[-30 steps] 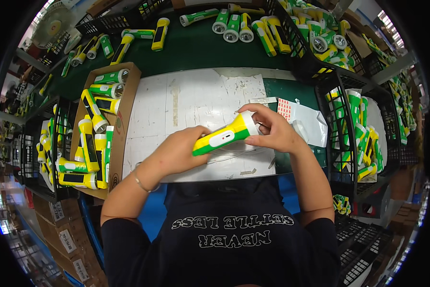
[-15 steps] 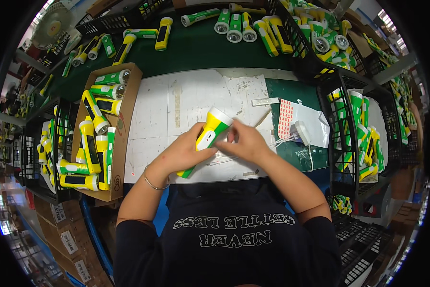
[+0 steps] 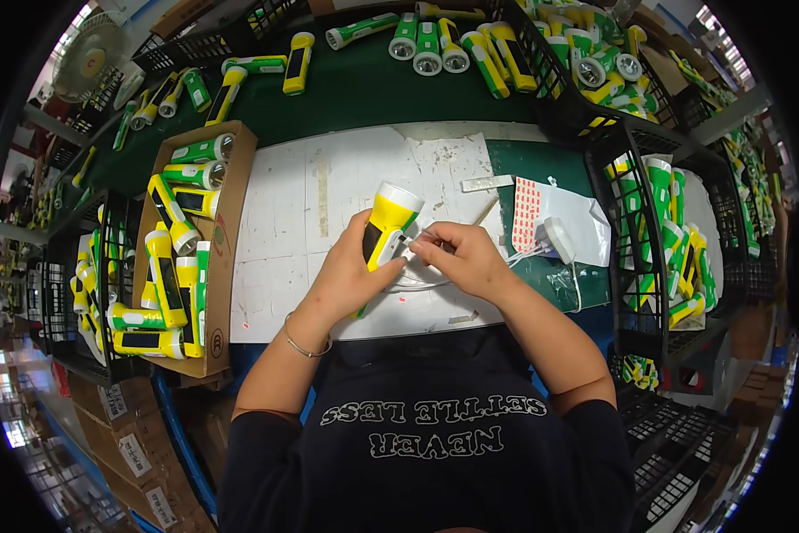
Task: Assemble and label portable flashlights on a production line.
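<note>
A yellow, green and white flashlight (image 3: pixel 393 211) stands tilted over the white work surface, its wide head pointing away from me. My left hand (image 3: pixel 344 277) is wrapped round its body, with the dark panel facing up past the fingers. My right hand (image 3: pixel 467 259) pinches a small connector (image 3: pixel 405 239) against the flashlight's right side. Whether the connector sits inside a socket I cannot tell. White cable (image 3: pixel 428 286) loops below my right hand and runs toward a white plug-in charger (image 3: pixel 558 238) on the right.
A cardboard box (image 3: pixel 245 178) of flashlights stands to the left. Black crates with more flashlights flank the table, one crate (image 3: pixel 635 231) close on the right. Several flashlights lie across the far green surface (image 3: pixel 346 89). A red-patterned sheet (image 3: pixel 526 213) lies beside the charger.
My left hand has turned the flashlight, so its dark panel now shows instead of the switch side. My right hand has come lower, from the head to the body's side, bringing the connector there.
</note>
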Demonstrator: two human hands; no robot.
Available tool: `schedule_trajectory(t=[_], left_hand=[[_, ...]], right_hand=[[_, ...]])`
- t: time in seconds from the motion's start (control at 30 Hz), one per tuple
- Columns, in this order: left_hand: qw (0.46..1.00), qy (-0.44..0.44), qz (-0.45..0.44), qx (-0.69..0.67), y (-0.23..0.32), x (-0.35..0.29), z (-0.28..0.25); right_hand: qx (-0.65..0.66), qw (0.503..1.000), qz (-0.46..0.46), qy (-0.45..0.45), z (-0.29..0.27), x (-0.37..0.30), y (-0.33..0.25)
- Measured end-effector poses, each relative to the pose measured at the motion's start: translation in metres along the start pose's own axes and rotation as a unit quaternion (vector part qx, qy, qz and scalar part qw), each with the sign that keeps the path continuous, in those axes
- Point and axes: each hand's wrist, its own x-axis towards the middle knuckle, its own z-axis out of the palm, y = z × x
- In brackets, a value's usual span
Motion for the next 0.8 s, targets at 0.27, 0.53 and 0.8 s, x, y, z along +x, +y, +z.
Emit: schedule_trajectory(t=[0.27,0.53,0.8], left_hand=[[0.994,0.051,0.070,0.071,0.001,0.003,0.015],[0.959,0.144,0.140,0.202,0.002,0.003,0.022],[0.950,0.138,0.105,0.260,0.015,0.002,0.031]], right_hand=[[0.142,0.988,0.032,-0.044,-0.004,0.001,0.007],[0.123,0.992,0.029,0.006,0.001,-0.002,0.015],[0.135,0.989,0.035,0.047,0.005,-0.008,0.012]])
